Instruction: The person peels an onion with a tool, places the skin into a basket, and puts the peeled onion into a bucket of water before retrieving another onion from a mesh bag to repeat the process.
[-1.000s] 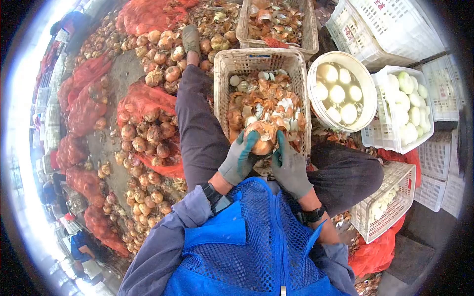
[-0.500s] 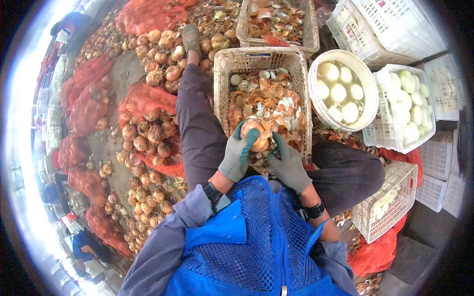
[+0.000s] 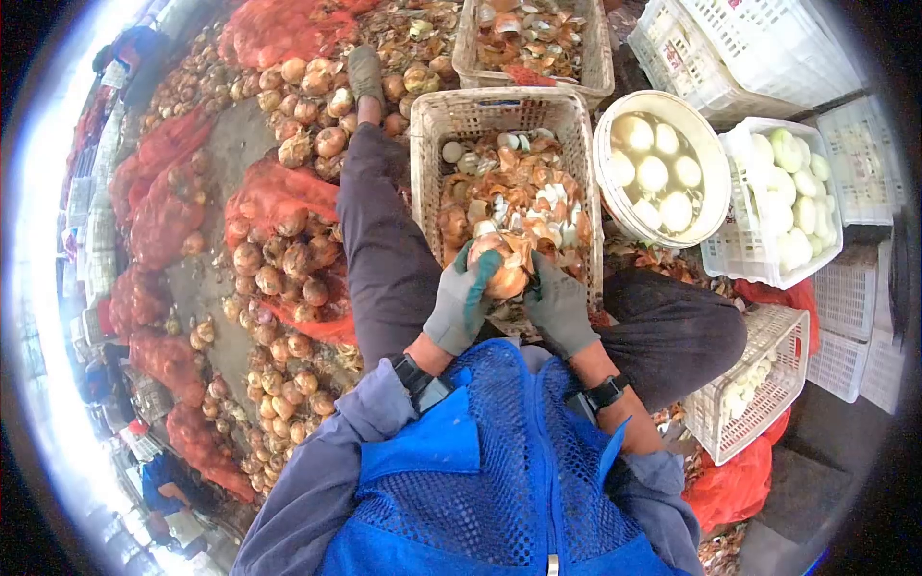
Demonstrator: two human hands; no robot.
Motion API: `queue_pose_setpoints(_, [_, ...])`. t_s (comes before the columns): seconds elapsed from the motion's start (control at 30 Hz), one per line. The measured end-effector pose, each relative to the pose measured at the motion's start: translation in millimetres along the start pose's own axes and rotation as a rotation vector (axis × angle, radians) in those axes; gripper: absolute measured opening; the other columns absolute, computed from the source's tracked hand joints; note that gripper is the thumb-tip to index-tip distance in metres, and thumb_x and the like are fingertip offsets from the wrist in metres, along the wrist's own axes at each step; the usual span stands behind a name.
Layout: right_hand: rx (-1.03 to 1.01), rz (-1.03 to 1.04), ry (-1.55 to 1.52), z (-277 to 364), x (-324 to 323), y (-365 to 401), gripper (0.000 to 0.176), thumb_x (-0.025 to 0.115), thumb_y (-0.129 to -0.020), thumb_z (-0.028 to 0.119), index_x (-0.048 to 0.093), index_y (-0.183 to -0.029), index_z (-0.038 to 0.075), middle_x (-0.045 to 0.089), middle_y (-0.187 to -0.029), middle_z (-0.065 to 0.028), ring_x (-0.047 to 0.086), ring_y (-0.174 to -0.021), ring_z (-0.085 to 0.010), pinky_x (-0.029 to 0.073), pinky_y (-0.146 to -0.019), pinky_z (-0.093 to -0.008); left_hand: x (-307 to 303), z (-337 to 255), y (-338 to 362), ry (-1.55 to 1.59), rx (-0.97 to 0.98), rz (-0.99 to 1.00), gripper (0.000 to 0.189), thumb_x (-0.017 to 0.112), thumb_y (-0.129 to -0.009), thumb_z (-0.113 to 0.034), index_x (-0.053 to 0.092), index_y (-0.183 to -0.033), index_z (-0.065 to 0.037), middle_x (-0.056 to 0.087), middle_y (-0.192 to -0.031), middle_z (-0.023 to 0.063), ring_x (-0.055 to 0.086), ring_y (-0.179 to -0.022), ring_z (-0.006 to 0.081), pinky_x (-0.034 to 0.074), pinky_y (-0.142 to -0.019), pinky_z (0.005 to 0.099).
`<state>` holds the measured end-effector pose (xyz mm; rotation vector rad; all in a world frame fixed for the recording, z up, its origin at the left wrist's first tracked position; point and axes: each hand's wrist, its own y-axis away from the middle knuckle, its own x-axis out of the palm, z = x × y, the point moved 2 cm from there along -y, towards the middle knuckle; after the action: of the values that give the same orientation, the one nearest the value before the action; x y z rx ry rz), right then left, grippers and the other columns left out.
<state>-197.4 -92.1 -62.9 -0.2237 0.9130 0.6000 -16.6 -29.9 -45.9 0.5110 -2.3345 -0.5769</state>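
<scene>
Both my gloved hands hold one brown onion (image 3: 503, 269) over the near end of a plastic basket (image 3: 423, 144) filled with onion skins. My left hand (image 3: 461, 300) wraps the onion's left side, fingers curled over it. My right hand (image 3: 557, 305) grips its right side, where loose papery skin hangs. Whether a blade is in that hand I cannot tell. My legs straddle the basket.
A round tub (image 3: 713, 163) of water holds peeled white onions; a white crate (image 3: 720, 259) of peeled onions stands to its right. Unpeeled onions (image 3: 279, 269) and red mesh sacks (image 3: 163, 211) cover the ground at left. More baskets and crates ring the far and right sides.
The onion has been turned slightly in my hands and my right hand has shifted up along its side. The view has tilted a little.
</scene>
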Motion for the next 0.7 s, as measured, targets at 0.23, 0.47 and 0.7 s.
queue_pose_setpoints(0.23, [-0.021,0.019,0.09,-7,-11,-7,0.07,0.075,-0.085,0.014,0.056,-0.152,0.013,0.073,-0.124,-0.0187,0.073,-0.109,-0.0391,0.059,-0.085,-0.0499,2,12,-4,0.354,-0.163,0.172,0.058,0.069,-0.106,-0.042,0.058,-0.149,-0.005,0.069,-0.144,0.0157,0.07,-0.128,0.0319,0.058,-0.109,0.0504])
queue_pose_setpoints(0.47, [0.018,-0.137,0.049,-28,-13,-1,0.057,0.075,-0.086,0.005,0.065,-0.142,0.011,0.074,-0.117,-0.0196,0.072,-0.105,-0.0412,0.058,-0.088,-0.0498,12,-14,24,0.379,-0.198,0.297,0.076,0.075,-0.095,-0.052,0.054,-0.152,-0.006,0.068,-0.143,0.0157,0.07,-0.126,0.0347,0.059,-0.108,0.0541])
queue_pose_setpoints(0.7, [0.358,-0.124,-0.367,-15,-13,-4,0.039,0.075,-0.097,0.013,0.068,-0.136,0.008,0.077,-0.109,-0.0181,0.075,-0.098,-0.0372,0.058,-0.083,-0.0478,6,-18,19,0.543,-0.168,0.361,0.08,0.074,-0.1,-0.05,0.047,-0.161,-0.004,0.06,-0.156,0.0166,0.061,-0.141,0.0352,0.049,-0.121,0.0561])
